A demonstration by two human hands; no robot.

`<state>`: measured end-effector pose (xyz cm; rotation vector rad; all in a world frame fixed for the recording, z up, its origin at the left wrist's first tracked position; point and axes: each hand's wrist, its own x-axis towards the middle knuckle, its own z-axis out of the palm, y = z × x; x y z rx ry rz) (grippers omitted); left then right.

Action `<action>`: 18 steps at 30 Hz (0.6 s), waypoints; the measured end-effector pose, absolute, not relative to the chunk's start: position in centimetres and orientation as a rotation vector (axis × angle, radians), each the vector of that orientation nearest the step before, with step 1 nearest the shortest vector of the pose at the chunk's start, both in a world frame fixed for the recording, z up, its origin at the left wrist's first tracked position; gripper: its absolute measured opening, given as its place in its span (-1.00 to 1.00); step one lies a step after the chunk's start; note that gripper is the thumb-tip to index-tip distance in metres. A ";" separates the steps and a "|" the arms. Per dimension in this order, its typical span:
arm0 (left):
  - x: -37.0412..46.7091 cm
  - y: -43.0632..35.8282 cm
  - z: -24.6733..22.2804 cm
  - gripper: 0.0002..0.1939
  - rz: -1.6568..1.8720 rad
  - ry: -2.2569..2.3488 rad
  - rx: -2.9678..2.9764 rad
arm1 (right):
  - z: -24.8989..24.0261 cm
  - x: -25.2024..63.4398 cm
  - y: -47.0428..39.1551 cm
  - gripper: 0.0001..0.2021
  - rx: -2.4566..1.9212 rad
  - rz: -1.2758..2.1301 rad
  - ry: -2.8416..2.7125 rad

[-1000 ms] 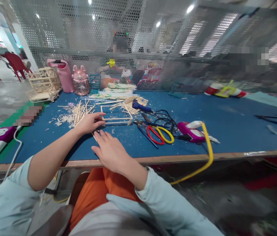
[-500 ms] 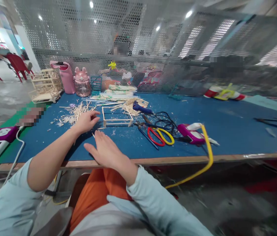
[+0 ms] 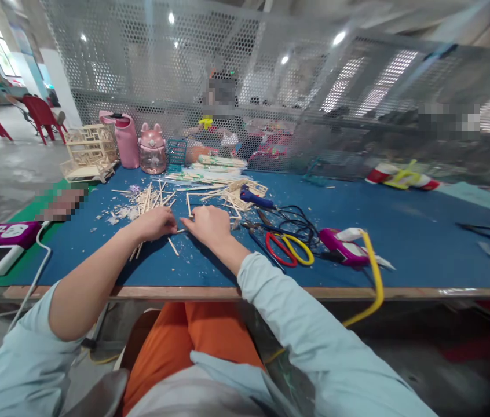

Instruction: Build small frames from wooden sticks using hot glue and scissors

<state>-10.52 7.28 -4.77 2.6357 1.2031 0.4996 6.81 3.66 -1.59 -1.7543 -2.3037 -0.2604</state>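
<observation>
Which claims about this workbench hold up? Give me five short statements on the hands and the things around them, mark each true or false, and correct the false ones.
1. The left hand is next to the heap of loose sticks. True.
2. The scissors have one red handle and one yellow handle. True.
3. The right hand is gripping the scissors. False: it is at the small stick frame, partly hiding it, and the scissors lie apart from it.
4. The tall pink bottle stands to the right of the bottle with ears. False: it stands to the left.
5. The blue-handled tool lies on the table. True.
</observation>
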 end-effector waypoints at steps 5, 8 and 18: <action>-10.2 6.8 -4.4 -0.82 0.449 1.208 2.657 | -2.0 7.8 3.2 -0.71 -1.729 -0.300 -2.314; -9.7 6.4 -4.1 -0.82 0.366 1.230 2.676 | -2.0 9.1 2.2 -0.73 -1.711 -0.301 -2.311; -9.8 6.2 -3.7 -0.81 0.485 1.287 2.490 | -2.1 15.5 3.5 -0.81 -1.355 0.026 -2.272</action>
